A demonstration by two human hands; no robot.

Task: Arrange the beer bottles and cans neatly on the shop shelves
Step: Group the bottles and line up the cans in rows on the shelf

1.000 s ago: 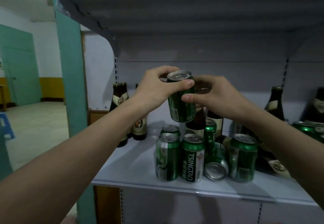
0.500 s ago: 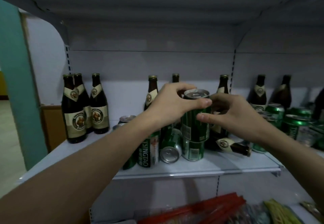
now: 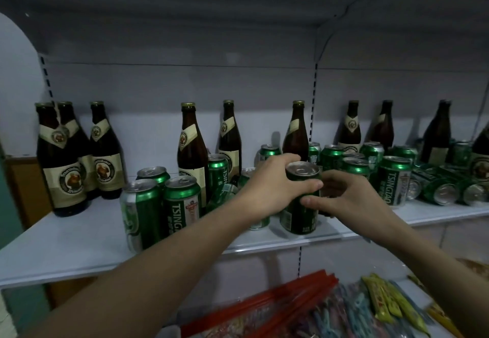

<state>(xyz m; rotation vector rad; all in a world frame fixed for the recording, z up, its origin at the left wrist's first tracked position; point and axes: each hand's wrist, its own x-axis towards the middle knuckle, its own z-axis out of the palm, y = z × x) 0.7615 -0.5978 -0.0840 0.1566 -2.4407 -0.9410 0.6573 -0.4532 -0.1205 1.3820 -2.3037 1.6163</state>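
A green beer can (image 3: pixel 300 216) stands upright near the front edge of the grey shelf (image 3: pixel 79 242). My left hand (image 3: pixel 267 189) grips its upper part from the left, thumb across the front. My right hand (image 3: pixel 344 197) curls round it from the right. Two upright green cans (image 3: pixel 182 205) stand to the left at the shelf front. Brown beer bottles (image 3: pixel 63 157) stand at the far left, with more bottles (image 3: pixel 191 147) along the back wall. A cluster of upright green cans (image 3: pixel 394 179) and several cans lying on their sides (image 3: pixel 444 192) fill the right.
The shelf above (image 3: pixel 185 6) hangs low over the bottles. Below, a lower shelf holds red sticks (image 3: pixel 277 303), yellow packets (image 3: pixel 389 303) and coloured clips. A bare stretch of shelf lies at the front left.
Both hands have lowered the can from above the other cans down onto the shelf front. The view has shifted right and down, showing more cans and the lower shelf.
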